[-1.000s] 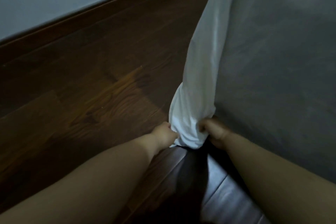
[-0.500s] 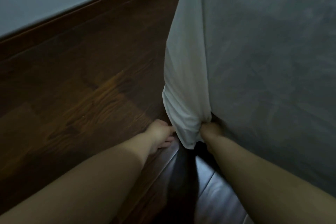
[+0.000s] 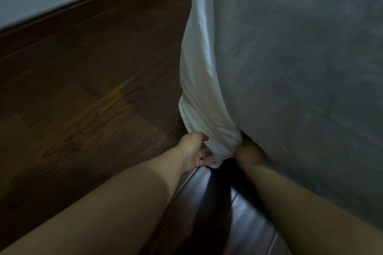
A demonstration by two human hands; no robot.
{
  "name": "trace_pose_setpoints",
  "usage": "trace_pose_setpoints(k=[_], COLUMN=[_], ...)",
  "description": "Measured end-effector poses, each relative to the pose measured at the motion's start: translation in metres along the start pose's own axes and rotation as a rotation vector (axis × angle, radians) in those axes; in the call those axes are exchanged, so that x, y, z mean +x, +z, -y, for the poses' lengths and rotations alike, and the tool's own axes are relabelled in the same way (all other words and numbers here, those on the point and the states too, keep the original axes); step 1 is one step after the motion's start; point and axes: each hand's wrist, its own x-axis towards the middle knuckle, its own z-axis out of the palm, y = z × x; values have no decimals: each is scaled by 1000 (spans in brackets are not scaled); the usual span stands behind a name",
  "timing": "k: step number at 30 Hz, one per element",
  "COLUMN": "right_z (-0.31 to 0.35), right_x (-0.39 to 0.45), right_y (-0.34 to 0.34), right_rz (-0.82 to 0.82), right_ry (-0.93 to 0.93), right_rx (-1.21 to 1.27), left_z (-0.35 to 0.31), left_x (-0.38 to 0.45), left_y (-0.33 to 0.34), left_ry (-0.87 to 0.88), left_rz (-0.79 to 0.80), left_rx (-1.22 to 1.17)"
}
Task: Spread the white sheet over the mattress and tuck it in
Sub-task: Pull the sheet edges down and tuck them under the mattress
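Gripping the bunched white sheet at the mattress corner, my right hand pinches it; my left hand touches it, fingers relaxed.

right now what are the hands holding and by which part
Right hand grips the white sheet by its bunched lower end at the mattress corner. Left hand touches it open-palmed, no clear grip.

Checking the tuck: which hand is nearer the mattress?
Right. The right hand is pushed in under the mattress corner; the left hand is beside the hanging sheet, on the floor side.
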Motion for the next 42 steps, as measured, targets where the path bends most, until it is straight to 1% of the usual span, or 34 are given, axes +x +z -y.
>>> trace_pose_setpoints(k=[1, 2, 5, 6, 8, 9, 11, 13, 14, 15, 16, 17, 18, 19, 20, 21, 22, 23, 24, 25, 27, 28, 29, 30, 31, 32, 34, 35, 37, 38, 39, 40, 41, 42], right_z=[-5, -10, -11, -9, -2, -1, 5, 11, 13, 9, 5, -1, -9, -16, -24, -33, -37, -36, -33, -26, -12, -8, -3, -2, -2, -3, -6, -11, -12, -10, -3, 4, 13, 19], right_x=[2, -1, -22, -27, -29, -27, -31, -36, -37, -34, -28, -22, -18, -18, -18, -13, -10, -11, -16, -25, -44, -51, -57, -58, -54, -46, -30, -23, -22, -27, -35, -44, -57, -62], right_y=[1, 2, 16, 22, 28, 31, 29, 23, 18, 14, 9, 4, -1, -7, -11, -10, -10, -6, -1, 5, 16, 21, 24, 26, 27, 28, 25, 21, 14, 11, 11, 11, 10, 12], right_rz=[17, 76, 350, 396, 375, 344, 337, 324, 294, 238, 190, 183, 243, 338, 387, 368, 306, 237, 165, 124, 80, 63, 79, 91, 109, 110, 122, 128, 170, 219, 264, 295, 315, 302], right_ry=[52, 74, 138, 155, 168, 117, -23, -151, -181, -168, -101, 34, 192, 336, 402, 402, 373, 311, 246, 198, 67, -3, -48, -104, -119, -111, 44, 168, 329, 356, 354, 320, 246, 137], right_rx=[17, -3, 240, 293, 381, 357, 169, 35, -26, -62, -86, -57, 13, 64, 54, 29, 33, 1, -21, -31, -14, -7, -9, -8, 0, 28, 114, 176, 276, 272, 240, 172, 58, -52], left_z=[2, 5, 8, 7, 7, 7, 6, 2, 1, 0, 0, 2, 3, 4, 5, 5, 2, 0, -1, -2, -1, 0, 2, 2, 2, 0, -6, -10, -19, -22, -28, -35, -38, -41], left_x=[2, 1, 2, 2, 5, 6, 10, 12, 15, 16, 14, 13, 12, 10, 12, 14, 14, 13, 12, 10, 3, -1, -2, -3, -2, -3, -6, -6, -12, -19, -25, -35, -46, -58], left_y=[2, 4, 8, 6, 3, -1, -6, -9, -9, -8, -6, -4, -4, -4, -8, -12, -14, -16, -15, -13, -2, 3, 8, 10, 12, 12, 6, 2, -4, -5, -4, -1, 2, 4], left_ry=[-3, -24, -64, -65, -37, -25, 4, 46, 63, 71, 62, 31, 9, 4, 25, 90, 202, 318, 402, 432, 357, 331, 334, 334, 341, 339, 362, 405, 602, 714, 793, 813, 798, 743], left_rz=[9, 18, 37, 18, -1, -8, -5, 14, 3, -6, -34, -84, -162, -234, -318, -407, -460, -457, -398, -303, -112, -44, -3, 13, 10, -21, -160, -238, -352, -340, -273, -188, -122, -90], left_rx=[33, 63, 134, 121, 68, 48, 16, -62, -58, 3, 118, 257, 391, 476, 535, 597, 665, 718, 748, 731, 654, 653, 692, 748, 811, 901, 988, 940, 741, 691, 696, 756, 898, 1076])
